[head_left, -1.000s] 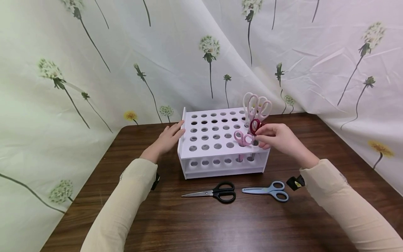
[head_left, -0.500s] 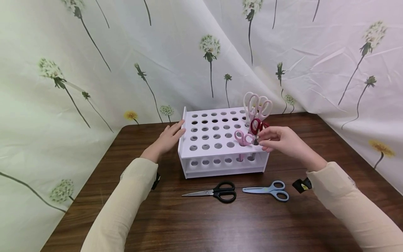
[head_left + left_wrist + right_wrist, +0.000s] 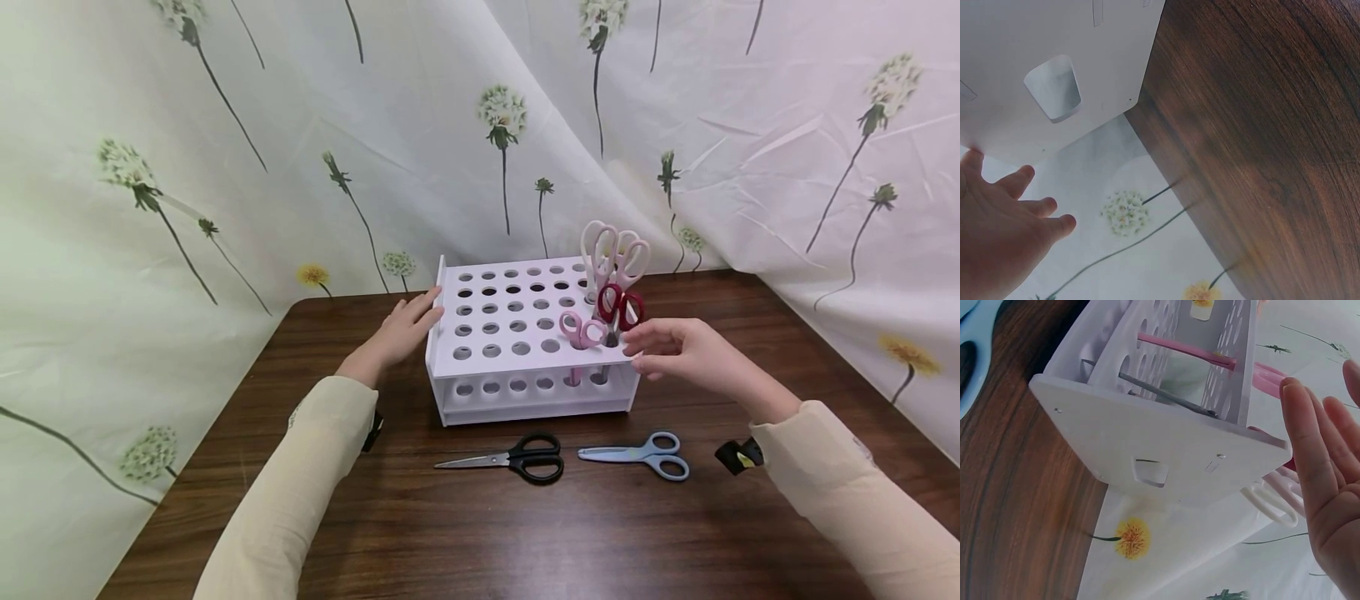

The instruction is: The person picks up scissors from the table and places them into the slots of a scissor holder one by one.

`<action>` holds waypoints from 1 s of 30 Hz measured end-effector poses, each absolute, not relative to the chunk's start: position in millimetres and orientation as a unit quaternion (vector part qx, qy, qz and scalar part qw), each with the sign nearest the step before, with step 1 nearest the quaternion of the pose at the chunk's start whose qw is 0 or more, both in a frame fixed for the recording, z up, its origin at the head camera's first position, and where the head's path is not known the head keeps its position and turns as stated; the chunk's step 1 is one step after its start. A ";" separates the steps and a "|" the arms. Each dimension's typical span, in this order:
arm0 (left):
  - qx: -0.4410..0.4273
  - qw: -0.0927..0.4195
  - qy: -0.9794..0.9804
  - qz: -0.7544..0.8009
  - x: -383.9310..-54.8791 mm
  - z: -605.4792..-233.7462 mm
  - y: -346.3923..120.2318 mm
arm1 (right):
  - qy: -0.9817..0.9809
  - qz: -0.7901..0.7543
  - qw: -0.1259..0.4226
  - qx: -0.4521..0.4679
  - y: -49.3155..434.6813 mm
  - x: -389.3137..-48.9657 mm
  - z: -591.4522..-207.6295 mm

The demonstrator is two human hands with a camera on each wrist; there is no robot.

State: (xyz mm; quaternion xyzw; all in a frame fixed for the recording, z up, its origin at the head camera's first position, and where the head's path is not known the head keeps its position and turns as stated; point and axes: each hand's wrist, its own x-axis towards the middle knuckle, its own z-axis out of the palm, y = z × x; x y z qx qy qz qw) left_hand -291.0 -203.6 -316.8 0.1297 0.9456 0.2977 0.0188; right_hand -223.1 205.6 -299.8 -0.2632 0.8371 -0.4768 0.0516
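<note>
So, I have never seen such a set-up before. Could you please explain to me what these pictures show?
There is no machine: you see a person's left hand and right hand, both bare. The wide picture comes from a camera worn on the head; the other two come from wrist cameras. On the table stands a white rack. Pink scissors, red scissors and pale-handled scissors stand in its holes; black scissors and light blue scissors lie in front. The left hand touches the rack's side; the right, beside the red scissors, appears to hold nothing.
</note>
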 end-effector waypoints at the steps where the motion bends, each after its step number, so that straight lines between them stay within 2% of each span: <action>1: 0.129 0.018 0.945 0.299 -291.2 -316.9 -203.6 | 0.835 -0.478 0.054 -0.265 206.9 -222.6 -300.8; 30: 0.119 0.024 0.946 0.300 -288.8 -315.0 -201.6 | 0.848 -0.436 0.111 -0.280 235.0 -219.0 -333.5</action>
